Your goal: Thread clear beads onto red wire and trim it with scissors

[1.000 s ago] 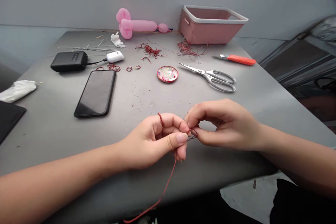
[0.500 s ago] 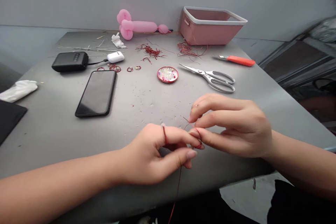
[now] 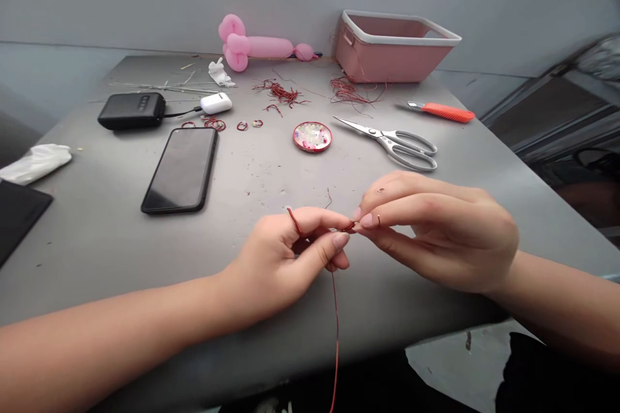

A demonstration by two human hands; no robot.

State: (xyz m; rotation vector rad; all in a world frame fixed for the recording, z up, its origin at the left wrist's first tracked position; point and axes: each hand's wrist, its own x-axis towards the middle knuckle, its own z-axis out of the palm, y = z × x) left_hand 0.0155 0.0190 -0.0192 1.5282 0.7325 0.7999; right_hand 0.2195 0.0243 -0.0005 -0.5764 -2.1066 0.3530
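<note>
Between thumb and index finger, my left hand (image 3: 290, 261) pinches a small piece of dark red cord (image 3: 335, 329), whose long end hangs down past the table edge. A red cord ring (image 3: 294, 221) circles the base of its index finger. My right hand (image 3: 440, 229) meets it from the right, its fingertips pressed together on the same cord close to the left fingertips. A thin loose cord end sticks up above the left index finger. The exact knot is hidden by the fingers. Beyond the hands lie a round dish of beads (image 3: 312, 151) and scissors (image 3: 387, 141).
A black phone (image 3: 180, 171), a power bank (image 3: 130, 111) with a white earphone case (image 3: 216, 103), and several cord rings lie left. Behind are cord scraps (image 3: 281, 93), a pink balloon (image 3: 268, 47) and a pink basket (image 3: 387, 64). An orange cutter (image 3: 448, 112) lies right.
My right fingertips have closed in on the cord at my left fingertips, and the loop that stood between the hands is drawn in. Both hands sit slightly higher.
</note>
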